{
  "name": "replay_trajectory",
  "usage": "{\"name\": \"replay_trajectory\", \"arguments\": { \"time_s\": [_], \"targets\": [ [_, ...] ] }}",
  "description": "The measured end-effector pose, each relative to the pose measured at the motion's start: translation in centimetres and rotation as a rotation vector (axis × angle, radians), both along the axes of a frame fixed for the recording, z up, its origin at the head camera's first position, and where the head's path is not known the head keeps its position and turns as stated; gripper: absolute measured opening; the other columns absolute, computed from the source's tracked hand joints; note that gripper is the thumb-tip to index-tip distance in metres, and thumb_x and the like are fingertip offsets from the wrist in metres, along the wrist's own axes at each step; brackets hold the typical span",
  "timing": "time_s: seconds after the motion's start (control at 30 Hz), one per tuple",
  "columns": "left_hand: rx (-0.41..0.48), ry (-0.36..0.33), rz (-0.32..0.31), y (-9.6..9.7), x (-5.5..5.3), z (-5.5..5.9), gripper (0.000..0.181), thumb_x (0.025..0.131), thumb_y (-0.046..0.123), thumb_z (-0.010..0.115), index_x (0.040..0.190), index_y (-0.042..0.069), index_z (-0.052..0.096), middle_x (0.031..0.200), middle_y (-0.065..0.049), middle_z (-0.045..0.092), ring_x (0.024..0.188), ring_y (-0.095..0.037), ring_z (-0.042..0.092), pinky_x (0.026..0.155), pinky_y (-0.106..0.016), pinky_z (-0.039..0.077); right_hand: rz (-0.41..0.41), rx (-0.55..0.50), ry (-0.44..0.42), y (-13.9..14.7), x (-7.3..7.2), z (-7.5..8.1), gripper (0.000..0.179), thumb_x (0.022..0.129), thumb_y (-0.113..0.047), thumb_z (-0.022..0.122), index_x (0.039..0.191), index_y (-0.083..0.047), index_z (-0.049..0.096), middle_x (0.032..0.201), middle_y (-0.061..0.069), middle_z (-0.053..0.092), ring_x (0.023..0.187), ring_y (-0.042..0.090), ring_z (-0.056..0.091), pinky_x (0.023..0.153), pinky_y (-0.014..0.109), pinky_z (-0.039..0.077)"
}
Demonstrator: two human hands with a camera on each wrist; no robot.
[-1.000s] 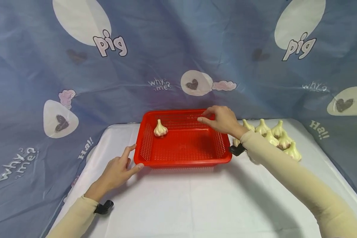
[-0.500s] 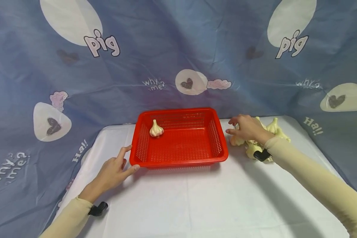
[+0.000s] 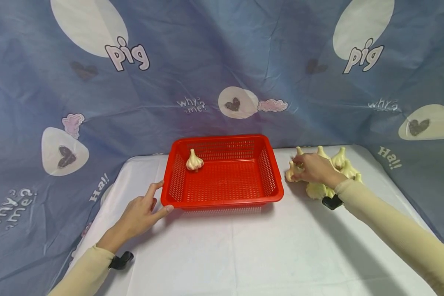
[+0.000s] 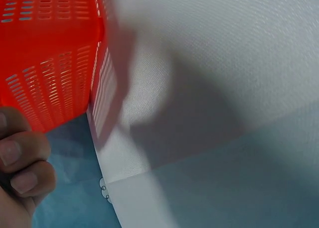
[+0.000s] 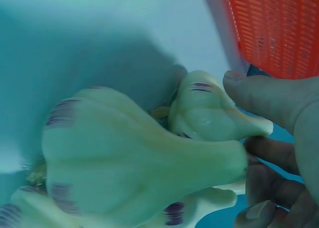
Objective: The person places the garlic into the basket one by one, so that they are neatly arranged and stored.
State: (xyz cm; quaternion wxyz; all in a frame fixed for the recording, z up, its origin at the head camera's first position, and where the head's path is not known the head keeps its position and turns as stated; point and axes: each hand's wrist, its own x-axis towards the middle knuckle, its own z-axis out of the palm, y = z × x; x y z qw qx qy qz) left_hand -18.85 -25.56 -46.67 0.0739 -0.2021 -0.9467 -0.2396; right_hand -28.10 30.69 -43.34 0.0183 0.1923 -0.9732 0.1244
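Observation:
A red plastic basket with slotted walls stands on the white-covered table. One garlic bulb sits upright inside it, at the left. My left hand touches the basket's near left corner, index finger at the left rim and thumb at the front rim. Right of the basket, my right hand is down among the garlic bulbs. In the right wrist view, thumb and index finger pinch a garlic bulb near its neck. A larger-looking garlic bulb lies closer to that camera.
Several garlic bulbs are grouped on the white tablecloth, beside and behind my right hand. A blue printed curtain hangs behind the table. Each wrist wears a small black camera.
My right hand has moved from above the basket's right rim to the garlic group and down onto a bulb. My left hand stays at the basket corner.

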Motion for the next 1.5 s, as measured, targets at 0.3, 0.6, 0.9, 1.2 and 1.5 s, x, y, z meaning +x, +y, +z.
{"name": "replay_trajectory", "arguments": {
  "time_s": [0.3, 0.6, 0.9, 1.2, 1.5],
  "targets": [
    [-0.005, 0.010, 0.003, 0.1, 0.2, -0.2, 0.077, 0.093, 0.046, 0.079, 0.154, 0.014, 0.044, 0.059, 0.013, 0.035, 0.050, 0.000, 0.025, 0.050, -0.024, 0.027, -0.018, -0.048, 0.033, 0.9, 1.2, -0.1, 0.044, 0.079, -0.028, 0.093, 0.113, -0.003, 0.078, 0.106, 0.013, 0.080, 0.081, 0.026, 0.070, 0.069, 0.047, 0.058],
    [0.003, 0.002, 0.012, 0.0, 0.4, -0.2, 0.079, 0.093, 0.045, 0.080, 0.155, 0.012, 0.043, 0.058, 0.013, 0.034, 0.050, -0.001, 0.024, 0.050, -0.024, 0.027, -0.018, -0.030, 0.084, 2.6, 3.8, 0.4, 0.042, 0.083, -0.031, 0.091, 0.115, -0.007, 0.079, 0.106, 0.010, 0.079, 0.097, 0.034, 0.073, 0.066, 0.048, 0.057],
    [-0.010, -0.009, 0.028, -0.2, 0.6, -0.3, 0.080, 0.093, 0.046, 0.080, 0.155, 0.011, 0.042, 0.059, 0.012, 0.035, 0.050, -0.001, 0.024, 0.050, -0.024, 0.027, -0.035, 0.053, 0.104, 4.1, 5.6, 0.0, 0.041, 0.078, -0.041, 0.092, 0.107, -0.014, 0.082, 0.107, 0.006, 0.078, 0.097, 0.033, 0.067, 0.057, 0.039, 0.048],
    [-0.006, -0.019, 0.022, -0.1, 0.6, -0.3, 0.081, 0.093, 0.046, 0.080, 0.156, 0.012, 0.042, 0.059, 0.012, 0.034, 0.050, -0.001, 0.024, 0.050, -0.024, 0.028, -0.096, 0.094, 0.034, 5.7, 6.7, -0.7, 0.058, 0.069, -0.055, 0.095, 0.114, -0.021, 0.083, 0.105, 0.005, 0.077, 0.100, 0.032, 0.066, 0.051, 0.044, 0.048],
    [-0.009, -0.022, 0.018, 0.0, 0.1, -0.2, 0.081, 0.094, 0.046, 0.079, 0.157, 0.012, 0.040, 0.059, 0.011, 0.034, 0.049, -0.002, 0.025, 0.050, -0.024, 0.029, -0.107, 0.054, 0.028, 6.2, 7.2, -1.2, 0.058, 0.068, -0.048, 0.097, 0.115, -0.019, 0.081, 0.104, 0.005, 0.076, 0.104, 0.038, 0.063, 0.051, 0.052, 0.049]
  ]
}}
